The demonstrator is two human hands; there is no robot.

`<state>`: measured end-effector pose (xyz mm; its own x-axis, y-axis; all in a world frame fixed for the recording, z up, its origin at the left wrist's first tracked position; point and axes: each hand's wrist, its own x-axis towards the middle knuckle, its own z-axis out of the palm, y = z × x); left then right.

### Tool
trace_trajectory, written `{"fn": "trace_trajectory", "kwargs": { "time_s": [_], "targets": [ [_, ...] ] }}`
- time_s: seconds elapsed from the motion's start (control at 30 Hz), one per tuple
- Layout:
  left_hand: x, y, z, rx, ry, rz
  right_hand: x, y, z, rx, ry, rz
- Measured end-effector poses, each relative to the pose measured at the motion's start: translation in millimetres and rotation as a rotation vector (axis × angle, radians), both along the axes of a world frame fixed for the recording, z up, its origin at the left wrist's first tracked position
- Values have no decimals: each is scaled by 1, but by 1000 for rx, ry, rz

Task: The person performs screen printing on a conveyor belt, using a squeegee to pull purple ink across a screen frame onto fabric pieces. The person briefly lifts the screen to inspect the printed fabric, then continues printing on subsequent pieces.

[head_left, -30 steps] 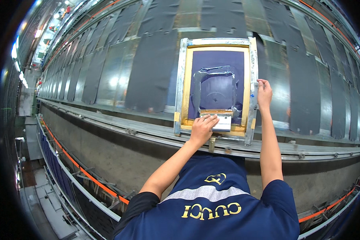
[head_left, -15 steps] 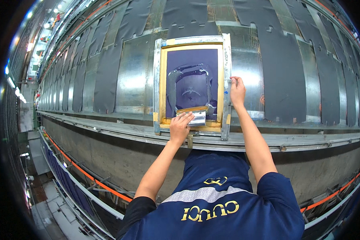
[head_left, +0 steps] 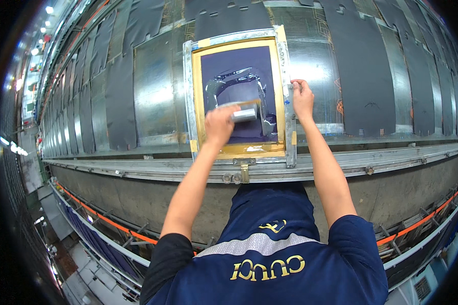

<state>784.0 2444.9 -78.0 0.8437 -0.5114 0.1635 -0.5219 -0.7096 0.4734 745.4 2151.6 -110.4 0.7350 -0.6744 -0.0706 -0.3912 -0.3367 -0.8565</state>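
Observation:
A screen-printing frame (head_left: 189,101) with a metal rim and yellow tape lies on the long table in front of me. Dark wet ink (head_left: 263,84) runs in a rough loop on its purple mesh (head_left: 229,56). My left hand (head_left: 220,124), slightly blurred, is closed round a squeegee (head_left: 245,115) with a metal handle, over the middle of the mesh. Its blade is partly hidden by the handle and blur. At the frame's right rim, my right hand (head_left: 303,100) pinches the edge with its fingertips.
Dark fabric panels (head_left: 364,66) lie in rows along the shiny table (head_left: 160,91); the one right of the frame bears a faint arc mark. A metal rail (head_left: 331,161) with bolts runs along the near edge. Orange strips (head_left: 114,222) line the racks below, on both sides.
My left hand has moved the squeegee from the near end of the mesh up to its middle. The right hand stays at the rim. The whole view has shifted a little.

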Motion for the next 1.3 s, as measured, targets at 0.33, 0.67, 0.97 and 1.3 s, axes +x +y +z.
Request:
{"fn": "trace_trajectory", "kwargs": {
  "time_s": [0.33,0.67,0.97,1.3],
  "targets": [
    [-13,-11,-23,128,-213,11,0,-3,-5,47,-63,-17],
    [44,-29,-11,-124,-204,85,0,-2,6,16,6,-24],
    [-29,-14,-23,90,-215,22,-2,-9,-9,34,-25,6],
    [-92,57,8,-32,-99,-115,28,20,52,-60,-186,34]
  ]
}}
